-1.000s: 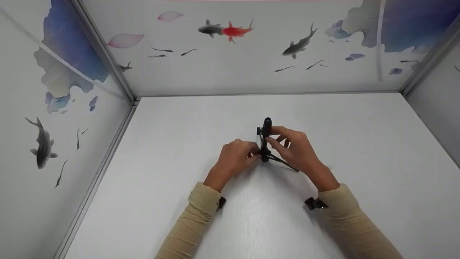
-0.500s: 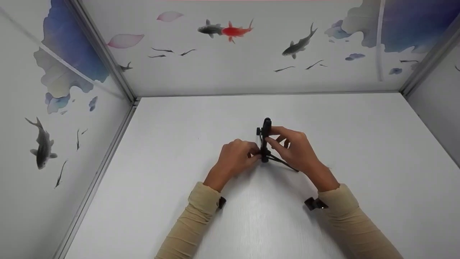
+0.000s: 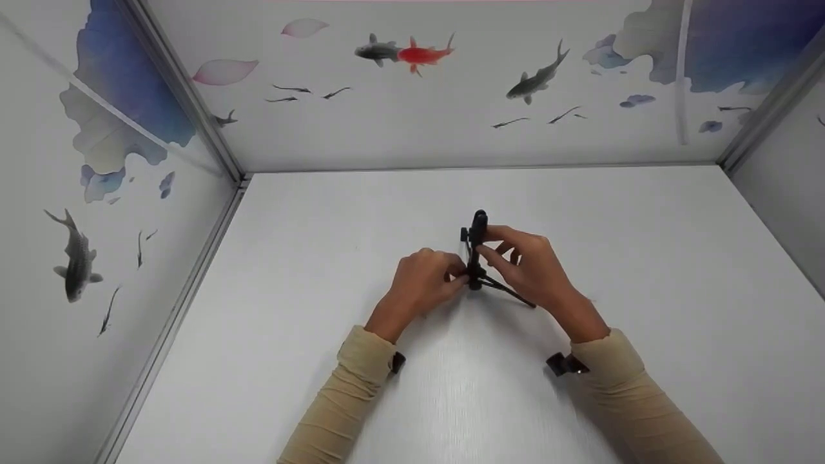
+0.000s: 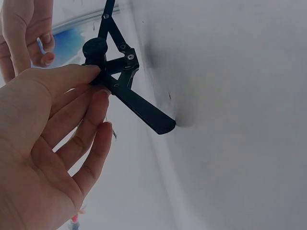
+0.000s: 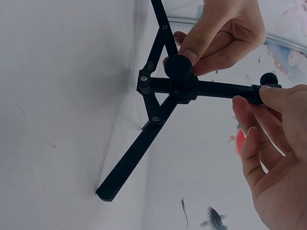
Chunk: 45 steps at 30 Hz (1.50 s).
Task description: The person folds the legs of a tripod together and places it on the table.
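Note:
A small black tripod (image 3: 477, 229) stands with its legs spread between both hands in the head view. My left hand (image 3: 422, 280) pinches it low down, at the leg hub. In the right wrist view its thumb and fingers hold the hub beside a round knob (image 5: 178, 68). Higher up, my right hand (image 3: 532, 267) grips the upper part of the centre column (image 5: 225, 89) between thumb and fingers, near a smaller knob (image 5: 268, 79). One flat leg (image 4: 144, 110) reaches down to the white surface in the left wrist view. The hands partly hide the hub and the column's top.
The tripod stands on a white table (image 3: 309, 212). White panels printed with fish rise behind, with a back wall (image 3: 451, 129) and a left wall (image 3: 38, 161) meeting at a metal corner post (image 3: 193, 96). Dark wrist cameras sit at both cuffs.

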Each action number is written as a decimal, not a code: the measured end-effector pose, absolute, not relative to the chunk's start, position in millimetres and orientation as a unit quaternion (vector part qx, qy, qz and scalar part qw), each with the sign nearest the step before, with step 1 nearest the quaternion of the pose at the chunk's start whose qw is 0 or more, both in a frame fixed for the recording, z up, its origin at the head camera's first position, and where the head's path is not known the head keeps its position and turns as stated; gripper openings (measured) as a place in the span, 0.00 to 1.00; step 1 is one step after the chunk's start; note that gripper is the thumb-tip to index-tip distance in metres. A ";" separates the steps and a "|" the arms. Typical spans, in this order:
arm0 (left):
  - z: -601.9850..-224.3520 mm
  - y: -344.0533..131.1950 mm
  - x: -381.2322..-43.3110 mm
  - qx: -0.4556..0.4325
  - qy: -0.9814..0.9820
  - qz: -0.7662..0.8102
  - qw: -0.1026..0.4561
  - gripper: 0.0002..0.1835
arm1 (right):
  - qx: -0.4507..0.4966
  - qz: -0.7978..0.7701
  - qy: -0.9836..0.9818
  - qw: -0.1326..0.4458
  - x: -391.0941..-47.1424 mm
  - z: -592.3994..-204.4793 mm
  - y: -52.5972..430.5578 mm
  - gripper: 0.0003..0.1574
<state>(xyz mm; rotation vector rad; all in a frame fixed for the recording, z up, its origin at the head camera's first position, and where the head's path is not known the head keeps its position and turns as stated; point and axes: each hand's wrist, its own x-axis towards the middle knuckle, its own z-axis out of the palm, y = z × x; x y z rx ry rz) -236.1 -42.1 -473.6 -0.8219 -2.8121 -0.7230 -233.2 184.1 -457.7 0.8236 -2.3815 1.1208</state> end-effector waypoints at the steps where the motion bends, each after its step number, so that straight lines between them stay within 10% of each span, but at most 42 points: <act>1: -473.5 -42.2 -236.0 -0.273 -0.930 -0.239 0.062 0.06 | 0.292 0.399 -0.848 0.190 -233.2 -457.8 184.0 0.18; 45: -473.2 -42.1 -236.7 -0.276 -0.916 -0.280 0.085 0.06 | 0.294 0.394 -0.849 0.195 -234.6 -458.8 185.2 0.19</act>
